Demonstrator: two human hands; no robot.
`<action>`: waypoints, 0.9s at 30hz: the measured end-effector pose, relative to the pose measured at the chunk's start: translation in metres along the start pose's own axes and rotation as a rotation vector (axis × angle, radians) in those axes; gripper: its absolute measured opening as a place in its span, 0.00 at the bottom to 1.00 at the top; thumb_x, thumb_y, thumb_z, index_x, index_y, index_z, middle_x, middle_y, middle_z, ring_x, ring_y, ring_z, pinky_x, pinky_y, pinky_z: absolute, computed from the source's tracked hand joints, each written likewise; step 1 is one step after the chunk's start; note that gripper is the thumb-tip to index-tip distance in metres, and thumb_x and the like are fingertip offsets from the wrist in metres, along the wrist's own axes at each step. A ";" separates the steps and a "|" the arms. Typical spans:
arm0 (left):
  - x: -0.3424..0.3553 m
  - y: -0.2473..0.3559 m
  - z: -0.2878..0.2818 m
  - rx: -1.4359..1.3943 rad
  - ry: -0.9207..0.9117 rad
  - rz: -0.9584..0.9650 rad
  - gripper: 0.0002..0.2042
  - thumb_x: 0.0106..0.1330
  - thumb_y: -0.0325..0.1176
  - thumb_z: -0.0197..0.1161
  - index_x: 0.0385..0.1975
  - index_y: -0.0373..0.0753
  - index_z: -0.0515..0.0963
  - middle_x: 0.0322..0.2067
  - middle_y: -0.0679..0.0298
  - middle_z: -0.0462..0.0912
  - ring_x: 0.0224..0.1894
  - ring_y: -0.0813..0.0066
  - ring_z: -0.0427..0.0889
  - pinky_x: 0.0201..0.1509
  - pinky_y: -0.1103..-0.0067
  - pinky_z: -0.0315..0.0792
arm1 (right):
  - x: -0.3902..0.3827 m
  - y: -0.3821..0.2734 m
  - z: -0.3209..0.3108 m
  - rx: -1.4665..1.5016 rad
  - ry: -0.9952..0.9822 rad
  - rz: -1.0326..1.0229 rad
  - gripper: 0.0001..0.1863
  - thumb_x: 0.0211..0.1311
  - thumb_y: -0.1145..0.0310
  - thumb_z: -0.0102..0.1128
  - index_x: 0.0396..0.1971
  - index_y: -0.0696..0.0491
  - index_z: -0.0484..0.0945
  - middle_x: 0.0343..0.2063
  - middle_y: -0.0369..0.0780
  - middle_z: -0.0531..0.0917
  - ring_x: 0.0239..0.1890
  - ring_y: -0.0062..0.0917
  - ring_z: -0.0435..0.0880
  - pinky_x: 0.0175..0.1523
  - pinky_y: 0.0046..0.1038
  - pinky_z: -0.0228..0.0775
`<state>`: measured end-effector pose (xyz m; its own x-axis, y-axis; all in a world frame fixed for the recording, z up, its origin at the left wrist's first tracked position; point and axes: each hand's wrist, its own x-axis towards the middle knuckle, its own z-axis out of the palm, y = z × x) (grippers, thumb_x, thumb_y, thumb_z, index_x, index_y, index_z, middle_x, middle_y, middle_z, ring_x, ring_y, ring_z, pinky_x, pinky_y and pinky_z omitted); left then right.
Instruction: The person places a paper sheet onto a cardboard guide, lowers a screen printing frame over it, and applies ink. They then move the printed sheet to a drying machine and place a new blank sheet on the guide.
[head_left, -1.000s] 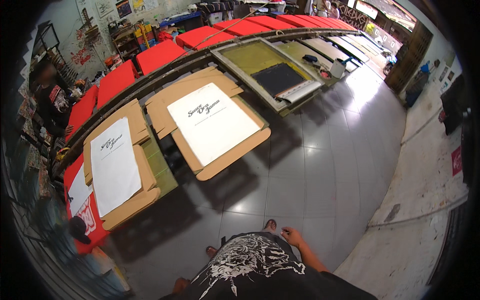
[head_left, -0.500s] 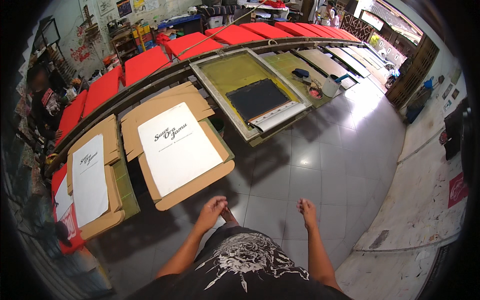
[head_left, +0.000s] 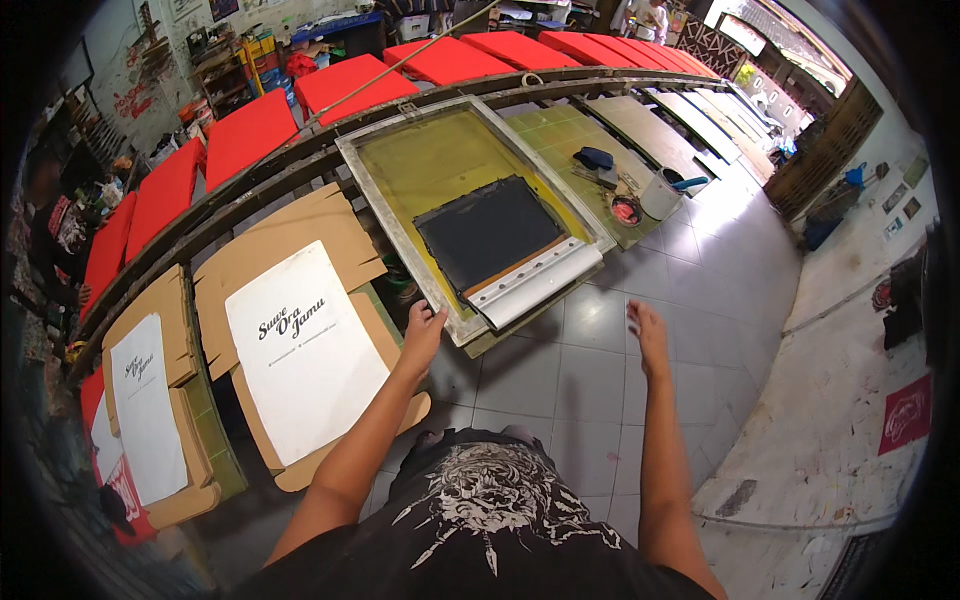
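Observation:
A screen-printing frame [head_left: 388, 232] with a yellow-green mesh lies on the long rack ahead of me. Black ink [head_left: 490, 232] covers the mesh's near half. A silver squeegee [head_left: 535, 284] rests across the near end of the ink. My left hand [head_left: 422, 335] is at the frame's near left corner, fingers loosely bent and holding nothing; whether it touches the rim is unclear. My right hand [head_left: 650, 338] hangs in the air over the floor, right of the frame's near end, fingers apart. Left of the frame, a white printed sheet [head_left: 305, 380] lies on brown cardboard [head_left: 290, 228].
Another printed sheet [head_left: 150, 420] lies farther left. Red covered panels [head_left: 345, 82] line the rack's far side. A pot [head_left: 660, 195] and a dark cloth [head_left: 594, 158] sit on a board right of the frame. Another person [head_left: 60, 225] stands at far left. Grey tiles [head_left: 600, 385] lie below.
Both hands have moved forward and apart, the left reaching the frame's near corner. My view has come nearer to the frame. The squeegee still rests on the mesh.

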<state>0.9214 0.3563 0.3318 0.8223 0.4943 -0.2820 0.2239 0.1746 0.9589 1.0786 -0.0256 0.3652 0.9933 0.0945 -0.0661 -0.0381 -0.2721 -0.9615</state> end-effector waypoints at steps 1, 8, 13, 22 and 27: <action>0.009 0.000 0.006 0.029 0.036 0.022 0.32 0.67 0.45 0.57 0.64 0.31 0.55 0.56 0.51 0.66 0.56 0.65 0.68 0.60 0.73 0.63 | 0.027 -0.006 0.002 -0.051 -0.009 -0.023 0.28 0.68 0.46 0.47 0.53 0.56 0.75 0.50 0.41 0.79 0.53 0.29 0.76 0.56 0.34 0.66; 0.056 -0.035 0.042 0.111 0.434 0.005 0.33 0.66 0.43 0.59 0.62 0.27 0.56 0.55 0.45 0.70 0.56 0.61 0.71 0.59 0.72 0.64 | 0.204 0.004 0.023 -0.258 -0.115 -0.229 0.26 0.68 0.50 0.49 0.51 0.59 0.76 0.46 0.45 0.81 0.49 0.31 0.78 0.54 0.27 0.66; 0.058 -0.044 0.036 0.146 0.554 0.027 0.22 0.67 0.43 0.56 0.48 0.27 0.73 0.40 0.47 0.81 0.44 0.59 0.81 0.49 0.70 0.71 | 0.270 0.031 0.055 -0.408 -0.245 -0.330 0.27 0.68 0.50 0.48 0.49 0.61 0.76 0.41 0.51 0.81 0.47 0.36 0.80 0.53 0.31 0.67; 0.074 -0.055 0.052 0.441 0.758 0.015 0.23 0.67 0.47 0.51 0.37 0.26 0.75 0.39 0.39 0.77 0.45 0.41 0.76 0.51 0.59 0.68 | 0.329 0.058 0.064 -0.480 -0.424 -0.231 0.30 0.70 0.49 0.43 0.41 0.68 0.76 0.30 0.53 0.81 0.32 0.37 0.77 0.44 0.37 0.68; 0.075 -0.035 0.066 0.478 0.907 0.019 0.24 0.68 0.48 0.50 0.32 0.25 0.75 0.35 0.39 0.78 0.42 0.42 0.76 0.48 0.59 0.67 | 0.325 0.078 0.065 -0.314 -0.224 -0.403 0.33 0.71 0.48 0.39 0.37 0.70 0.75 0.27 0.51 0.80 0.31 0.38 0.75 0.43 0.40 0.64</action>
<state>1.0094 0.3307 0.2791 0.1667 0.9860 0.0050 0.5632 -0.0993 0.8203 1.3915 0.0464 0.2513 0.8737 0.4422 0.2026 0.4086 -0.4414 -0.7989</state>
